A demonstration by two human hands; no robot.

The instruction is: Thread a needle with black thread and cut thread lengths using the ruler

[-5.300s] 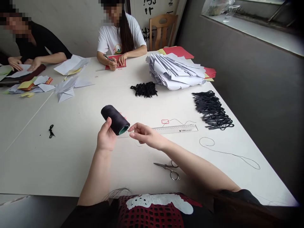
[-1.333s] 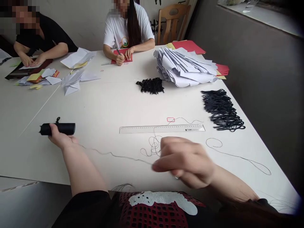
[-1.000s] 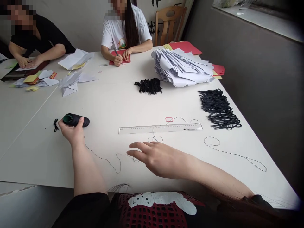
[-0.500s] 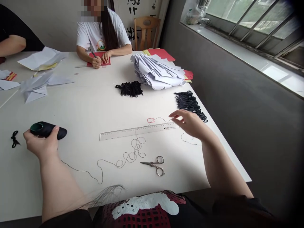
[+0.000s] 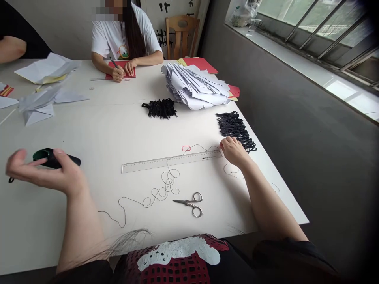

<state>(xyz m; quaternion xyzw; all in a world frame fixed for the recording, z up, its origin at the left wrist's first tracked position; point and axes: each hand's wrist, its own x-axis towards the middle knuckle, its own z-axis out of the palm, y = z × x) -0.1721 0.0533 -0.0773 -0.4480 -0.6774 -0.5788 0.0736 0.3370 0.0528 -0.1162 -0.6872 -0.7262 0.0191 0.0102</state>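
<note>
Thread (image 5: 168,183) pinched by the right end of the ruler (image 5: 174,160), left hand (image 5: 68,173) spread at the spool (image 5: 74,160)

On my feed the spool lies on its side to the left of the ruler, dark thread wound over a green core. The left hand is right in front of it, fingers loosely spread and a little blurred; I can't tell whether they touch it. At the ruler's right end I have the right hand (image 5: 235,152) with its fingertips drawn tight together on the thread. From beside the left forearm the thread wanders in loose coils on the near side of the ruler, crosses near its middle, and passes the small red outline (image 5: 186,148) on the table (image 5: 97,138) just behind it; over or under the ruler, I can't say. The scissors (image 5: 189,203) lie nearer me than the ruler, blades pointing left. Past its right end I see a row of dark looped cords (image 5: 232,124), and behind the ruler a black bundle (image 5: 161,108) with a big stack of papers (image 5: 195,86) farther back. Well beyond the ruler, a co-worker in a white T-shirt (image 5: 142,27) holds a pen (image 5: 113,62) over a red sheet (image 5: 129,73).
</note>
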